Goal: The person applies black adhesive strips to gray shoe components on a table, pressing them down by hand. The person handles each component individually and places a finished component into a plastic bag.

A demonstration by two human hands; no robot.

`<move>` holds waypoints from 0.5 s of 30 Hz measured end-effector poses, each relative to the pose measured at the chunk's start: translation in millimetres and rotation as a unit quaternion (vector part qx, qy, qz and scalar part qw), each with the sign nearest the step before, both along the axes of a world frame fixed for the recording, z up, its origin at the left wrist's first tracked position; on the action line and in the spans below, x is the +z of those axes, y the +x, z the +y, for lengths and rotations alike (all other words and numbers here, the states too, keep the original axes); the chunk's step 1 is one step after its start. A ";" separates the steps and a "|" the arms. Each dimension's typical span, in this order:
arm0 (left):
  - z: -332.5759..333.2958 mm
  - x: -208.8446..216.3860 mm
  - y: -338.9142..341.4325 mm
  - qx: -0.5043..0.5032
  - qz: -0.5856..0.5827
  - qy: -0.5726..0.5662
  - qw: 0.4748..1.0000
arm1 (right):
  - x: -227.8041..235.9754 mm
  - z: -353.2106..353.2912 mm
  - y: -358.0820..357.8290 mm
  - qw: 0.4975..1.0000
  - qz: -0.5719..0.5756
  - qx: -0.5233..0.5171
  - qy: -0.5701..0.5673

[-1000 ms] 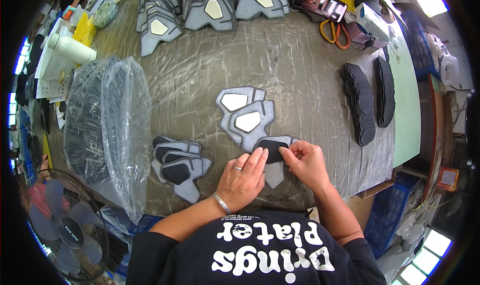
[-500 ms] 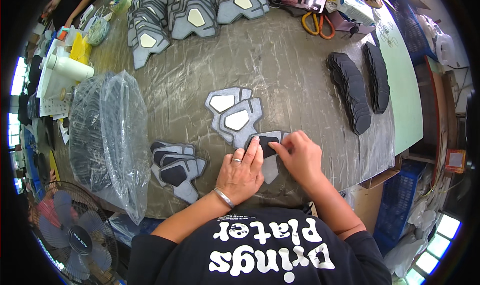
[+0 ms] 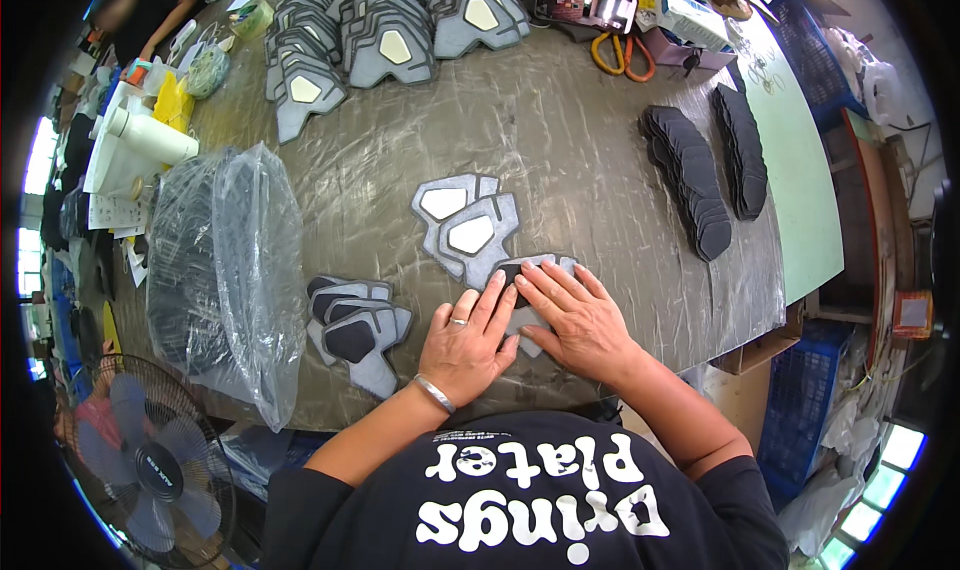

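Both hands rest on one grey cut-out panel [image 3: 525, 320] with a black patch [image 3: 512, 270] on it, close to the front of the table. My right hand [image 3: 580, 320] lies flat over the patch, fingers stretched out. My left hand [image 3: 468, 342], with a ring and a bracelet, touches the patch's left side with extended fingers. Just beyond lie two overlapping grey panels with white patches [image 3: 472, 236]. Left of my left hand is a small overlapping pile of grey panels with black patches [image 3: 350, 341]. The hands hide much of the panel under them.
Rows of grey panels [image 3: 392, 48] stand at the back. Stacked black pieces [image 3: 690, 180] lie on the right, below orange-handled scissors [image 3: 622, 58] and a phone [image 3: 585, 5]. A clear plastic bag [image 3: 225, 280], white bottle [image 3: 150, 138] and fan [image 3: 155, 465] are on the left.
My right hand has gone from pinching at the black patch's right edge to lying flat across it. My left hand has shifted slightly left. The view has shifted a little.
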State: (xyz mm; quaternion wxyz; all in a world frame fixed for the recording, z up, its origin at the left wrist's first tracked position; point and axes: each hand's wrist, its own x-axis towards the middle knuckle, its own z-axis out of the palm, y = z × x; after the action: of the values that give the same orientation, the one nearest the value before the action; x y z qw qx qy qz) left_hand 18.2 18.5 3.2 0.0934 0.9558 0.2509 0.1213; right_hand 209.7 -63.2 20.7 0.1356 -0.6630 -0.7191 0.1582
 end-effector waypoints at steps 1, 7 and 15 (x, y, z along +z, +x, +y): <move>-0.5 -1.3 0.9 0.002 -0.002 -0.003 1.000 | -0.6 -2.5 -0.5 1.000 -0.028 0.001 -0.002; -2.1 -0.8 2.2 0.009 -0.001 -0.012 1.000 | -2.8 -26.8 -5.6 0.996 -0.083 0.014 -0.002; -8.5 1.3 -6.4 0.000 0.016 0.015 1.000 | 1.1 -19.8 -14.0 0.993 -0.106 -0.017 0.043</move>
State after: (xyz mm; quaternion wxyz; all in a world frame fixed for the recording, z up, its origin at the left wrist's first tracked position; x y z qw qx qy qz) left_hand 11.9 10.1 4.4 0.0752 0.9589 0.2506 0.1101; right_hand 195.7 -83.0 21.7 0.0890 -0.6815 -0.7244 0.0538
